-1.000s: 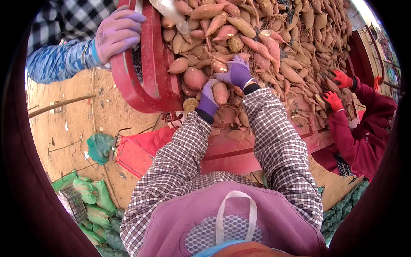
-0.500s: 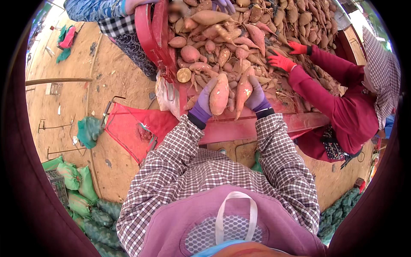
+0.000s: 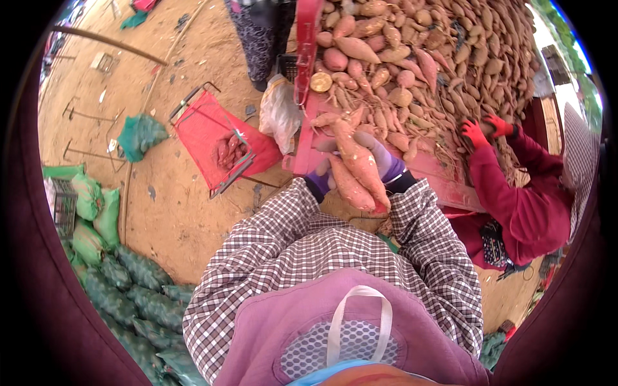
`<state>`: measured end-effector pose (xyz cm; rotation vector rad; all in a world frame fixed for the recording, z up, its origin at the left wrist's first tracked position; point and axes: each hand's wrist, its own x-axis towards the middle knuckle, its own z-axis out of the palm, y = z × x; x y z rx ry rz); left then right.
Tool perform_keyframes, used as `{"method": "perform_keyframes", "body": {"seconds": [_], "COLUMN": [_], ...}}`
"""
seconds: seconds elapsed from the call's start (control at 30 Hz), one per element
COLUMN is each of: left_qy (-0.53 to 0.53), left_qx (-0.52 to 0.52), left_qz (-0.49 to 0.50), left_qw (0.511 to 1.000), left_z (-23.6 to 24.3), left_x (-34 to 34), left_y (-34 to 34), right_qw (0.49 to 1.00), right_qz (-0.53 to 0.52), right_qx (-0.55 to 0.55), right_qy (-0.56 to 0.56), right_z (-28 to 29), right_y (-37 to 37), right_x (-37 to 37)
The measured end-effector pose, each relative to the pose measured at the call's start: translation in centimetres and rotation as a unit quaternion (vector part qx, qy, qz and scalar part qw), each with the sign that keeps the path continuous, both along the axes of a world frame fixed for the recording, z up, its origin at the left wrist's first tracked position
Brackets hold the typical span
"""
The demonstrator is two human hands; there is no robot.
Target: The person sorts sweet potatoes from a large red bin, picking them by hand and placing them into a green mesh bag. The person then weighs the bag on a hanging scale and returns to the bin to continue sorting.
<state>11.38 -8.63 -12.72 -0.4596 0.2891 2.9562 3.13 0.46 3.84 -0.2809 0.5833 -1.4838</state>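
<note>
My left hand [image 3: 320, 172], in a purple glove, is closed on a pink sweet potato [image 3: 348, 188] held low in front of me. My right hand [image 3: 386, 164], also gloved in purple, grips a longer sweet potato [image 3: 362, 161] that lies slanted over the first, its lower tip toward me. Both hands are at the near edge of a red truck bed [image 3: 444, 183], just in front of a big heap of sweet potatoes [image 3: 450, 58] with loose roots.
A co-worker in maroon [image 3: 524, 206] with red gloves [image 3: 475, 133] works at the heap on the right; another person's legs [image 3: 257, 32] are at the top. Left lie a red sling seat [image 3: 206, 135] holding potatoes, a white sack [image 3: 278, 112], green sacks [image 3: 90, 196] and dark netted bags [image 3: 148, 305].
My hands have drawn back from the pile and moved slightly lower; the two potatoes, held side by side earlier, now overlap at a slant. My view has swung leftward.
</note>
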Motion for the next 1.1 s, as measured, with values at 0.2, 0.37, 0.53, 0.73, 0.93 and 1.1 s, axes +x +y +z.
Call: {"method": "perform_keyframes", "body": {"seconds": [0.2, 0.37, 0.53, 0.73, 0.93, 1.1], "left_qy": [-0.116, -0.127, -0.095, -0.105, 0.048, 0.056], "left_qx": [-0.007, -0.018, -0.041, -0.144, -0.277, -0.763], "left_qz": [0.136, 0.132, 0.067, 0.015, -0.163, -0.011], "left_qw": [0.984, 0.983, 0.992, 0.984, 0.946, 0.644], "left_z": [-5.1, -5.6, -5.9, -1.4, 5.0, 6.7], "left_x": [0.3, 0.5, -0.6, 0.7, -4.8, -17.2], "left_y": [0.6, 0.1, -4.5, -9.8, -10.2, -10.5], "right_qw": [0.980, 0.956, 0.912, 0.743, 0.727, 0.687], "right_qz": [0.174, 0.103, 0.006, -0.244, -0.403, -0.433], "right_qx": [0.077, 0.200, 0.143, 0.245, 0.494, 0.392], "right_qy": [0.060, 0.187, 0.385, 0.573, 0.256, 0.432], "right_z": [-1.8, -3.2, -1.7, -4.7, -7.6, -10.5], "right_y": [-19.9, -25.4, -13.4, 14.7, 20.9, 11.8], "right_x": [5.4, 6.9, -3.0, -11.9, -11.2, -20.4]}}
